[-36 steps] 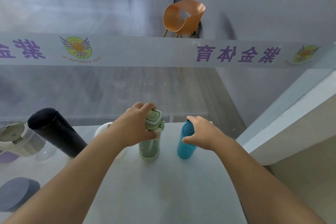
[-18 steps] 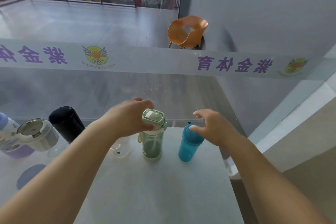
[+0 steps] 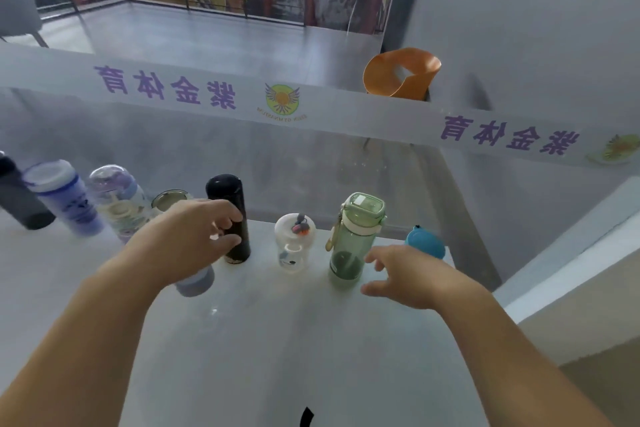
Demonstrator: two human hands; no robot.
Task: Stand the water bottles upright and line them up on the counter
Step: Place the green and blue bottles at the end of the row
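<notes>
Water bottles stand in a row along the back of the white counter [image 3: 277, 340] — a tall black metal flask [image 3: 230, 217], a small clear plastic bottle [image 3: 293, 242], a translucent green bottle [image 3: 355, 239] and a teal bottle [image 3: 425, 241]. Left hand [image 3: 187, 239] hovers with fingers spread at the flask; right hand [image 3: 412, 276], open and empty, sits just beside the green one.

Bottles stand along the counter's [image 3: 277, 340] far edge; open left hand [image 3: 194, 239] reaches the black bottle [image 3: 230, 215].
</notes>
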